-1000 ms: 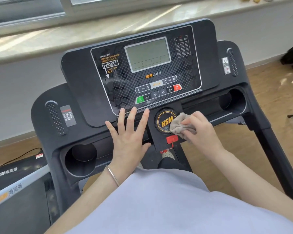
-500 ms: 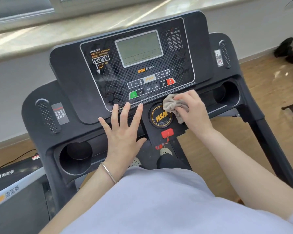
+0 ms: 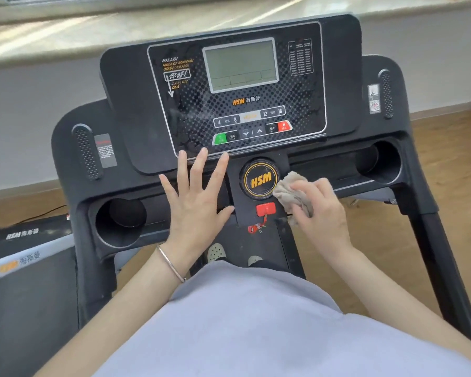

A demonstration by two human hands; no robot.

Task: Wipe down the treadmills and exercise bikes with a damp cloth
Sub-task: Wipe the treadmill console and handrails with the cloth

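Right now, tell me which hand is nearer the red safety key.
Right. The right hand, holding the cloth, sits just beside the red safety key on its right. The left hand lies flat further off to the key's left.

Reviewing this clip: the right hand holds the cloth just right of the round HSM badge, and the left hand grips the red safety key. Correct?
Not quite. The left hand lies flat and open on the console, left of the red safety key, not gripping it. The head view shows this. The right hand does hold the cloth right of the HSM badge.
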